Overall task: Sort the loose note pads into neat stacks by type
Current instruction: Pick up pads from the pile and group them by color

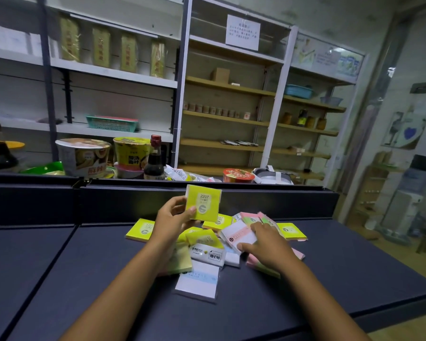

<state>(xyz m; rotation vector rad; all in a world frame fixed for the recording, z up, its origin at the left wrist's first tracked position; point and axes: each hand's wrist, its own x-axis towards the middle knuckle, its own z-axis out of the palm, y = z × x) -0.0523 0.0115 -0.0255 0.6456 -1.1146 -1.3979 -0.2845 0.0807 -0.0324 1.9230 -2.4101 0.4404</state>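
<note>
My left hand (176, 215) pinches a yellow pad (203, 205) by its left edge, thumb on the printed face, and holds it upright above the far side of the heap. My right hand (262, 244) is down in the heap, fingers curled round a white pad with a pink band (239, 236), which is tilted up off the ones beneath it.

Around my hands the loose pads (204, 254) lie overlapping on the dark counter (84, 267): more yellow ones at the far left (140, 230) and far right (292, 231), pink and green ones under my right wrist, a white pad with a blue band (198, 283) nearest me. No neat stack is visible yet, so I judge the sorting is barely started.

The risks I see: the raised yellow pad is only held at one edge and could slip into the pile; lifting the white pad may drag its neighbours with it, and those on the right sit nearest the counter's edge.
</note>
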